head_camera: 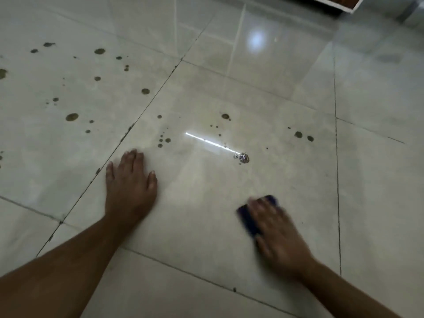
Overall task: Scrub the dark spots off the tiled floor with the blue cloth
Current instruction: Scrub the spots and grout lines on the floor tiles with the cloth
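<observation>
The right hand (273, 228) presses the blue cloth (249, 220) flat; the left hand (130, 187) rests spread. Many dark spots (72, 117) wait beyond both hands.

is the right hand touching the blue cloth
Touching. In the head view the right hand lies flat on top of the blue cloth, pressing it against the tiled floor; the cloth shows only beyond its fingers, with no gap, despite motion blur.

Pale glossy tiled floor (229, 193) with thin dark grout lines (146, 106); a bright streak of reflected light (207, 142) crosses 1 tile; a softer round glare (255, 40) farther off; wooden furniture edge (337, 3) at the top.
</observation>
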